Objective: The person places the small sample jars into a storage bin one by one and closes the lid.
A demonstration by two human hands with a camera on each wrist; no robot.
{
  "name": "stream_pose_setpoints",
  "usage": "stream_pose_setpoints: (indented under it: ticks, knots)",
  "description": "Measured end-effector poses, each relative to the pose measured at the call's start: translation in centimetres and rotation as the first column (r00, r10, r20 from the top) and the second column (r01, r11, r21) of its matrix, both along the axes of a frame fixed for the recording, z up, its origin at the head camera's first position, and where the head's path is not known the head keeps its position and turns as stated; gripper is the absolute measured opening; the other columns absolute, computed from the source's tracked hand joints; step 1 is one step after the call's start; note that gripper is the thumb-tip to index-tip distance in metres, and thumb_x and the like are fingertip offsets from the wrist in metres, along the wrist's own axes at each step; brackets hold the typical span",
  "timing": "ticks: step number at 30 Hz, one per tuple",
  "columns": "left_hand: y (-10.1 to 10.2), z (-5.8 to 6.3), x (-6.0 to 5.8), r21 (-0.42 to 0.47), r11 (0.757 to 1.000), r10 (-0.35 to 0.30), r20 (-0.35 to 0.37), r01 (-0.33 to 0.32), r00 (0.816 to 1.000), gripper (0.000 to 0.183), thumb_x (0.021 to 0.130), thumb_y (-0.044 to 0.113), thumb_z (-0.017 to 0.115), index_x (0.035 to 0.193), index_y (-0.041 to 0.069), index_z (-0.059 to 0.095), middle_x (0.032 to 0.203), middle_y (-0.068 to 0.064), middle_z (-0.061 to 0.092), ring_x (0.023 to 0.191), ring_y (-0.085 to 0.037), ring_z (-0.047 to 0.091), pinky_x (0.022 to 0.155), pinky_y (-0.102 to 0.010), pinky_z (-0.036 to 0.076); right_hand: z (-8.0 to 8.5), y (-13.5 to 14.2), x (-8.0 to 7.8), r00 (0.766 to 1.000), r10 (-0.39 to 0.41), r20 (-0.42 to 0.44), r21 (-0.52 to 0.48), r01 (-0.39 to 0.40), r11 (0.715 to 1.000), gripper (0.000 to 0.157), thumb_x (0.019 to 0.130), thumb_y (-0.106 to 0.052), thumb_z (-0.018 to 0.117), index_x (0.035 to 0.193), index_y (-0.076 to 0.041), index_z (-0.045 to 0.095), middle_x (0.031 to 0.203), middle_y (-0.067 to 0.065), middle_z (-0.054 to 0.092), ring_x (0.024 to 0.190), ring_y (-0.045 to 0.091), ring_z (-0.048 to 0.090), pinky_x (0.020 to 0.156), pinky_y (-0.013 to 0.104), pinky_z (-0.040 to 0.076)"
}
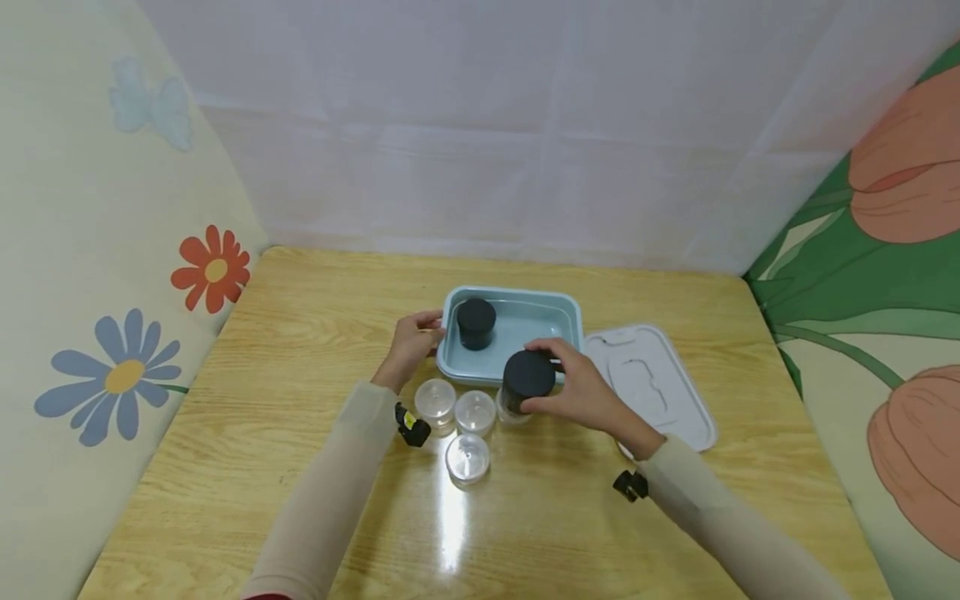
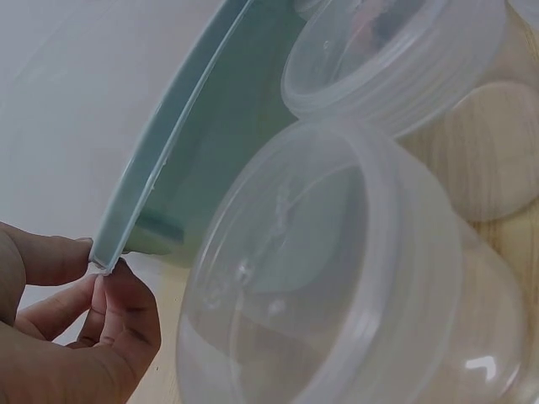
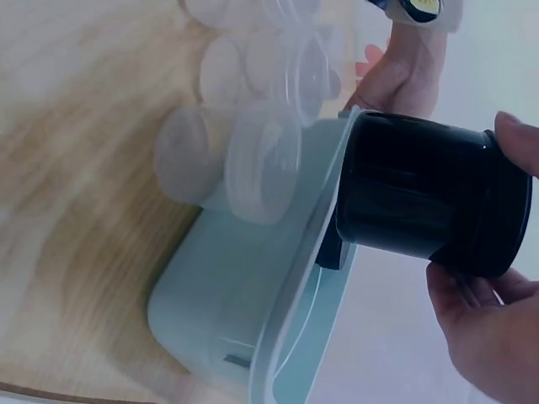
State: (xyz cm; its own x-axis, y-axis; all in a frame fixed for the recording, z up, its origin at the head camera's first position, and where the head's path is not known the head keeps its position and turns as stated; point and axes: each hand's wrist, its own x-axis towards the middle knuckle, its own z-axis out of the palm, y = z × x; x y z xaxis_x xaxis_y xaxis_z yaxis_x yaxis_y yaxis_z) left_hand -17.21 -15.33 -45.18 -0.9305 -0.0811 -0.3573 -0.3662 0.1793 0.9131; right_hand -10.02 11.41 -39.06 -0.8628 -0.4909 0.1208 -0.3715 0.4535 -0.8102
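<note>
A pale blue rectangular tub (image 1: 536,321) stands on the table. At its left end my left hand (image 1: 411,343) pinches the rim between thumb and fingers, plain in the left wrist view. My right hand (image 1: 573,387) grips a black lidded jar (image 1: 528,375) by its lid, holding it over the tub's front edge. In the right wrist view this jar (image 3: 421,189) is lifted clear of the table. A second black jar (image 1: 476,323) stands upright inside the tub at the left. Several clear lidded jars (image 1: 467,458) stand before the tub, one partly hidden beneath the held jar.
A white lid (image 1: 660,392) lies on the table to the right of the tub, partly under my right forearm. The wooden table (image 1: 337,292) meets a white cloth backdrop (image 1: 450,167) behind and flower-printed sheets on both sides.
</note>
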Motion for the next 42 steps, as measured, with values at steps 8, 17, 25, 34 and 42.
stream_pose_setpoints:
  ticks: [8, 17, 25, 34, 42]
  knots:
    - [0.1, 0.0, 0.0, 0.001, 1.000, 0.005, -0.024, -0.005, 1.000, 0.042, 0.092, -0.001, 0.052, 0.135, -0.001, 0.051, 0.116, -0.014, 0.052, 0.089, -0.012, 0.053, 0.064, -0.016, 0.054, 0.4, -0.6, -1.1, 0.999, -0.045, 0.027, -0.018, 0.045, 0.999, 0.072, 0.067, -0.014, 0.086, 0.129, -0.001, 0.052, 0.130, 0.017, 0.053, 0.117, 0.032, 0.053, 0.097, 0.047, 0.049]
    - [0.1, 0.3, 0.3, 0.012, 1.000, 0.006, -0.001, -0.006, 1.000, 0.043, 0.093, -0.001, 0.052, 0.135, 0.000, 0.050, 0.117, -0.014, 0.051, 0.095, -0.016, 0.053, 0.073, -0.022, 0.057, 0.4, -1.7, -2.6, 0.996, -0.080, 0.047, 0.009, 0.080, 0.997, 0.073, 0.069, -0.014, 0.085, 0.131, -0.001, 0.050, 0.132, 0.016, 0.052, 0.121, 0.032, 0.050, 0.100, 0.048, 0.047]
    - [0.1, 0.3, 0.3, 0.022, 1.000, 0.019, -0.014, -0.019, 1.000, 0.042, 0.092, -0.002, 0.052, 0.134, -0.001, 0.051, 0.114, -0.013, 0.052, 0.090, -0.014, 0.052, 0.068, -0.019, 0.055, 0.0, -2.9, -4.3, 0.992, -0.106, 0.067, 0.025, 0.105, 0.994, 0.072, 0.071, -0.016, 0.083, 0.133, -0.001, 0.049, 0.132, 0.016, 0.051, 0.121, 0.031, 0.050, 0.102, 0.046, 0.045]
    - [0.2, 0.3, 0.2, 0.014, 1.000, 0.012, -0.011, -0.012, 1.000, 0.043, 0.092, -0.002, 0.052, 0.135, -0.001, 0.050, 0.116, -0.015, 0.052, 0.093, -0.015, 0.053, 0.072, -0.021, 0.057, -1.2, -3.8, -5.3, 0.987, -0.134, 0.088, 0.042, 0.131, 0.990, 0.072, 0.071, -0.016, 0.083, 0.132, -0.003, 0.049, 0.133, 0.015, 0.051, 0.122, 0.031, 0.049, 0.103, 0.045, 0.044]
    - [0.2, 0.1, 0.2, 0.022, 1.000, 0.018, -0.037, -0.017, 0.999, 0.042, 0.092, -0.003, 0.053, 0.133, -0.002, 0.052, 0.113, -0.015, 0.052, 0.087, -0.013, 0.053, 0.066, -0.018, 0.056, -1.8, -4.5, -5.7, 0.987, -0.118, 0.108, 0.055, 0.112, 0.992, 0.072, 0.072, -0.015, 0.082, 0.133, -0.002, 0.047, 0.136, 0.017, 0.048, 0.124, 0.033, 0.047, 0.104, 0.047, 0.043]
